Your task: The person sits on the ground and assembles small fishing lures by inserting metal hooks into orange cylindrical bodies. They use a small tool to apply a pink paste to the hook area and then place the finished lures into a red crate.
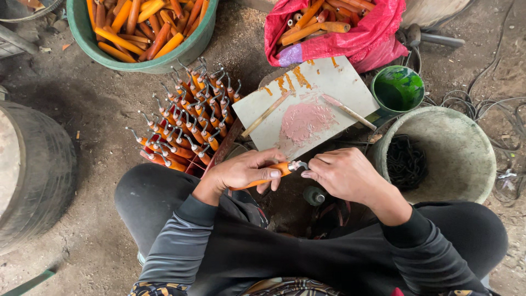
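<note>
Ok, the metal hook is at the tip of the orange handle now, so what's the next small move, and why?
Probably press the metal hook deeper into the orange handle: the left hand grips the handle, the right hand pinches the hook at its tip, and finished pieces show hooks seated.

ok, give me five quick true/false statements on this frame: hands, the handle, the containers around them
1. The left hand grips an orange handle with a metal tip. True.
2. The right hand rests flat on the ground, away from the handle. False: its fingers are at the handle's metal tip.
3. The green tub at top holds orange handles. True.
4. The small green cup is filled with red paste. False: its inside looks green; the pinkish paste is smeared on the white board.
5. The finished pieces with metal hooks lie inside the grey bucket. False: they are stacked on the ground on the left hand's side; the bucket holds dark bits.
</note>
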